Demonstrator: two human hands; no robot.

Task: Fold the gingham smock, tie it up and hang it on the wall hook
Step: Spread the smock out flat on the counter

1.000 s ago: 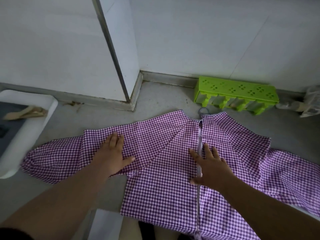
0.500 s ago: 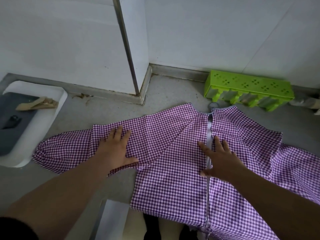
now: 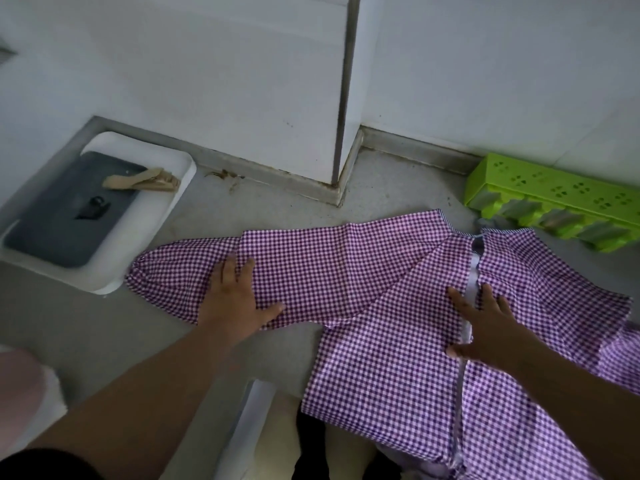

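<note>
The purple-and-white gingham smock (image 3: pixel 374 299) lies spread flat on the grey floor, its pale centre band running down the middle. Its left sleeve stretches toward the left. My left hand (image 3: pixel 235 299) presses flat on that sleeve with straight fingers. My right hand (image 3: pixel 485 327) lies flat with spread fingers on the centre band of the smock's body. The smock's right side runs out of view. No wall hook is in view.
A white tray (image 3: pixel 173 202) with a dark grey insert and a tan clip sits on the floor at the left. A lime green plastic rack (image 3: pixel 554 188) lies against the back wall. A white wall corner with a metal strip (image 3: pixel 346 98) stands behind the smock.
The view has swung left, so the smock sits further right in frame. My left hand has slid outward along the left sleeve. My right hand stays on the centre band.
</note>
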